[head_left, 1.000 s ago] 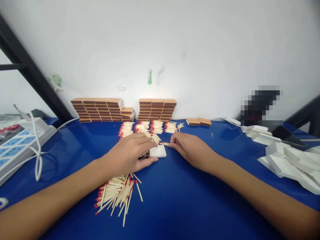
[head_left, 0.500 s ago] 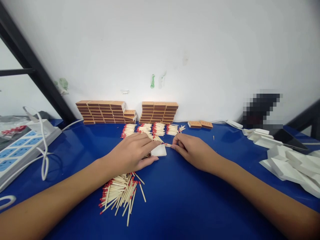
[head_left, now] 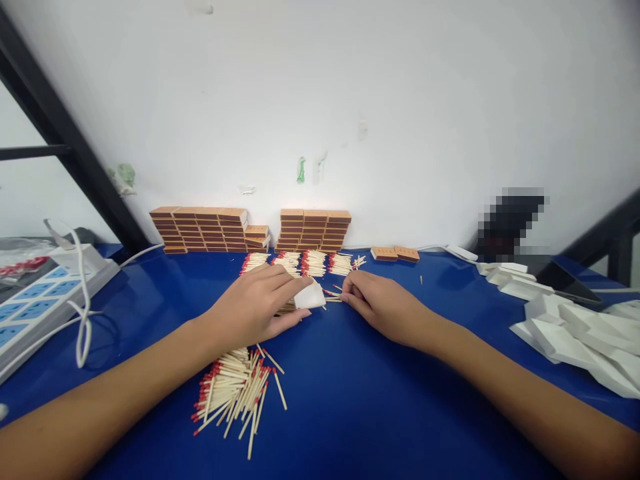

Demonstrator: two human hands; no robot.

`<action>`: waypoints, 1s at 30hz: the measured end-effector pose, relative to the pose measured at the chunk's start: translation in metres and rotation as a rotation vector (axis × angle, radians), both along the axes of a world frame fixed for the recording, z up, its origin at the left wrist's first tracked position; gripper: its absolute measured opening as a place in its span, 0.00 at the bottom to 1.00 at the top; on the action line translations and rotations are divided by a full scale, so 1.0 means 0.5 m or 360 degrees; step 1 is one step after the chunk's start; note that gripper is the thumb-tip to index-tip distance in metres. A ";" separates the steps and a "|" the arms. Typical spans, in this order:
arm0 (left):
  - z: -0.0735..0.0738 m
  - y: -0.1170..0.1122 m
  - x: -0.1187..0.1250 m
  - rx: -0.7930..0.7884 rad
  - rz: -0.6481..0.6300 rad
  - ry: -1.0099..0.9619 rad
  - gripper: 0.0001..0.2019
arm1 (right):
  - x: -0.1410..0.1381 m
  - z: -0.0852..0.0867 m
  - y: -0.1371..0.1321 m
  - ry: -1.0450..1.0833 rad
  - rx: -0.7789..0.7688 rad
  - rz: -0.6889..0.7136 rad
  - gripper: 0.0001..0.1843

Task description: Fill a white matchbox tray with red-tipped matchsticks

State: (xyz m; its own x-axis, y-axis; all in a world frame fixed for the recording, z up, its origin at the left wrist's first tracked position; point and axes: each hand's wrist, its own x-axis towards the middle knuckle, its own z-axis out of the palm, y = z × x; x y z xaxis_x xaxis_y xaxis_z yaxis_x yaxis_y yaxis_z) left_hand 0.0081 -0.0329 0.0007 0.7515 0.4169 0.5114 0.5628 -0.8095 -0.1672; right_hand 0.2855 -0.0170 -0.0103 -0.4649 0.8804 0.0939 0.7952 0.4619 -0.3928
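One white tray (head_left: 309, 296), tilted, gripped by the left hand (head_left: 255, 308) mid-table; right hand (head_left: 381, 303) pinches matches (head_left: 331, 293) beside it. Two matchbox stacks (head_left: 315, 230) line the blue table's (head_left: 360, 400) far edge against a white wall.

Left hand (head_left: 253, 308) palm down, fingers curled; right hand (head_left: 383, 303) fingers pinched together.
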 end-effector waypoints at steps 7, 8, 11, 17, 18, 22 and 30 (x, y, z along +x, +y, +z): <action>0.000 0.001 -0.001 0.0032 0.0006 0.0026 0.20 | 0.007 -0.006 0.002 -0.0017 -0.0029 -0.0009 0.10; 0.000 0.001 -0.002 0.0036 0.0019 0.0026 0.20 | 0.008 -0.008 0.004 -0.0004 -0.0025 -0.0008 0.10; 0.000 0.001 -0.002 0.0076 0.0060 0.0007 0.21 | 0.007 -0.010 0.006 0.0103 0.0027 0.0003 0.11; -0.004 0.000 0.000 0.0142 0.0108 -0.0034 0.23 | -0.018 -0.002 -0.021 0.0383 0.0152 0.0187 0.11; -0.004 -0.001 0.002 0.0154 0.0089 -0.0046 0.24 | -0.023 0.000 -0.028 0.0407 0.0178 0.0228 0.11; -0.002 -0.005 0.011 0.0207 -0.0029 -0.0096 0.25 | -0.035 0.002 -0.047 0.0354 0.0277 0.0360 0.09; 0.002 -0.011 0.012 0.0250 -0.0103 -0.0095 0.26 | -0.036 -0.003 -0.051 0.0199 0.0448 0.0399 0.09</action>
State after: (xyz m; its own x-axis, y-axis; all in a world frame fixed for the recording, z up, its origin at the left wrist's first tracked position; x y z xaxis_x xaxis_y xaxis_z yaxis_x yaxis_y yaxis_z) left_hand 0.0143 -0.0383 0.0015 0.7405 0.2800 0.6109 0.5230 -0.8110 -0.2623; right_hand 0.2675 -0.0426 -0.0120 -0.6321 0.6726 0.3848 0.5982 0.7392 -0.3095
